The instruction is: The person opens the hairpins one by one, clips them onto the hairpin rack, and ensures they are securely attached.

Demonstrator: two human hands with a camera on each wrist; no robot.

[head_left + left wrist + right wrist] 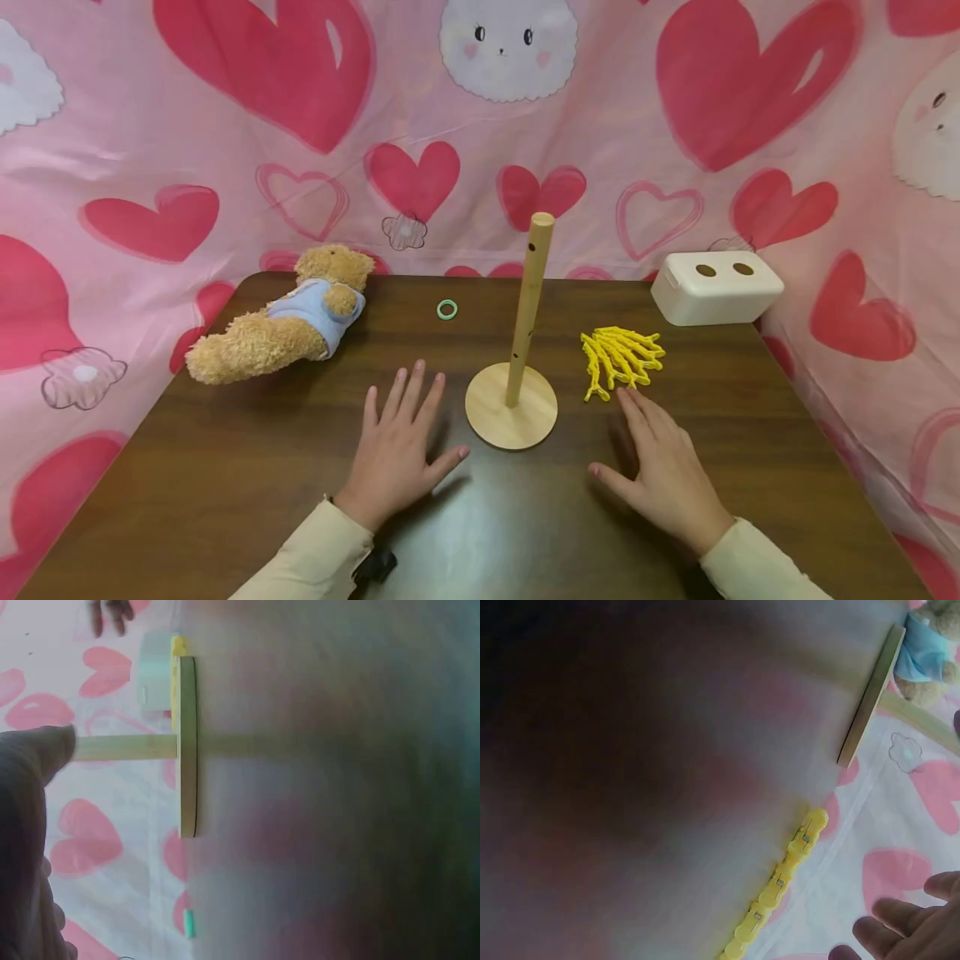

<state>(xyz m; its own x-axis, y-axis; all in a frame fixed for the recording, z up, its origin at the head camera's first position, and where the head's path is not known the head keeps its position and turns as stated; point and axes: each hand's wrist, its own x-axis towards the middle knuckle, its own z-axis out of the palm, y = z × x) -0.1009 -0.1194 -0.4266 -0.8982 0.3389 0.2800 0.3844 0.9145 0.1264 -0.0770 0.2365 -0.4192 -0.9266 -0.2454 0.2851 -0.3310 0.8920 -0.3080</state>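
Note:
My left hand is spread with straight fingers, holding nothing, to the left of a wooden stand. The stand has a round base and an upright post with small holes. On the other side, my right hand has extended fingers and holds nothing. Its fingertips are near a fanned group of yellow clothespins, whose metal springs show in the right wrist view. A small green ring lies behind the left hand. The left wrist view shows the left thumb in front of the post.
A teddy bear in a blue shirt lies at the back left of the brown table. At the back right stands a white box with two round holes. A pink heart-patterned cloth hangs behind and beside the table.

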